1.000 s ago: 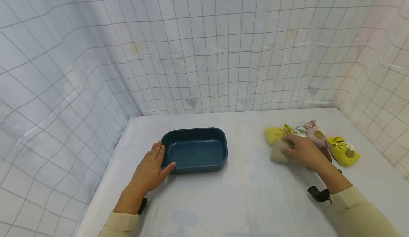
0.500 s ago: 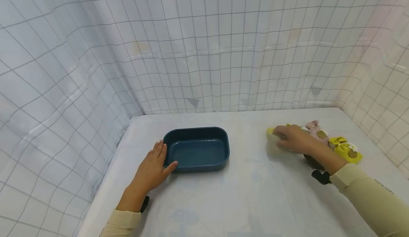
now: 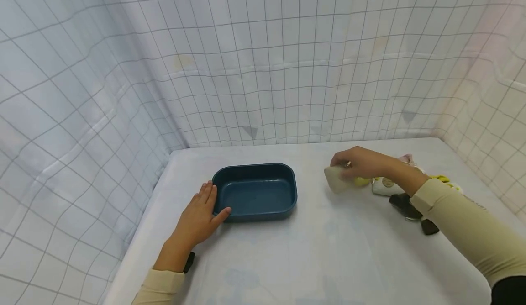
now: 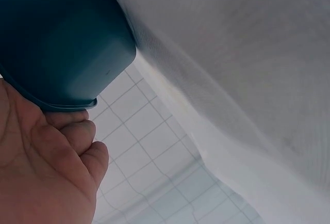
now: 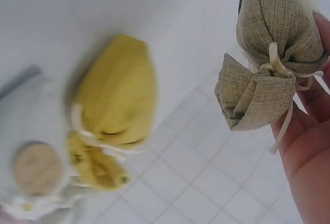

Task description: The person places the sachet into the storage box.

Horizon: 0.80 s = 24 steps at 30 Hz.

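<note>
My left hand [image 3: 195, 220] rests at the left end of a dark blue rectangular dish [image 3: 255, 217], fingers straight along its side and thumb at the front corner. In the left wrist view, its fingers [image 4: 77, 131] touch the dish's rim. Between the thumb and fingers of my right hand [image 3: 365, 162] is a small beige drawstring pouch [image 3: 336, 180], held right of the dish. The right wrist view shows this pouch's cloth body [image 5: 278, 22] and its tied neck with cream cord. A yellow pouch [image 5: 121, 90] lies beside it, mostly hidden behind the right hand in the head view.
Under and beyond the right forearm lie a pale grey pouch [image 3: 385, 187] with a round tag, a dark brown pouch [image 3: 404, 204], a pink pouch [image 3: 407, 158] and another yellow pouch [image 3: 440, 178]. White cloth covers the table [image 3: 287, 259]; a checked curtain [image 3: 263, 90] hangs around it.
My right hand has lifted the beige pouch from beside the other pouches and carried it left towards the dish. The left hand keeps its place on the dish.
</note>
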Available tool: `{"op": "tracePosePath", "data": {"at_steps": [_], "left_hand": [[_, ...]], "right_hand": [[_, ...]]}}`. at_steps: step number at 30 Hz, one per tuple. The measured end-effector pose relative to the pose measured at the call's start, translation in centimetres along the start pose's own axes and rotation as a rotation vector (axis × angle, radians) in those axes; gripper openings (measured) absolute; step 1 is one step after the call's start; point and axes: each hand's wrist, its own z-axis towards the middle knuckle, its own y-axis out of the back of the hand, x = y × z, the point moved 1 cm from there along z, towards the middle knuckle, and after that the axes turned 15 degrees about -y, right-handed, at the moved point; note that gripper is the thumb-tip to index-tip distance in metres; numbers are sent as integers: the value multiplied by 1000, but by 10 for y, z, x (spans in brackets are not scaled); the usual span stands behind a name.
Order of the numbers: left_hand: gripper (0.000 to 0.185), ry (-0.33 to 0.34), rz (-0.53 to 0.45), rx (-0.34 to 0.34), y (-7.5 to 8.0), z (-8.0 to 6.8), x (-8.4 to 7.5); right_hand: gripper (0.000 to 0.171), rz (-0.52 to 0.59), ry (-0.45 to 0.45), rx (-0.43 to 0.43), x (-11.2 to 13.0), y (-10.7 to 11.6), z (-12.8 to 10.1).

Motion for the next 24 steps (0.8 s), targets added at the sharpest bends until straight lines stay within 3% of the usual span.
{"op": "tracePosePath", "data": {"at_steps": [8,17,24], "left_hand": [[90,8,-9,8,1,-1,1],[90,10,0,14,1,1,2],[91,10,-7,9,1,1,0]], "right_hand": [[26,-71,121,85,47,10,31],[23,-153,226,155,87,5,71],[23,-196,255,191,114,-2,99]]}}
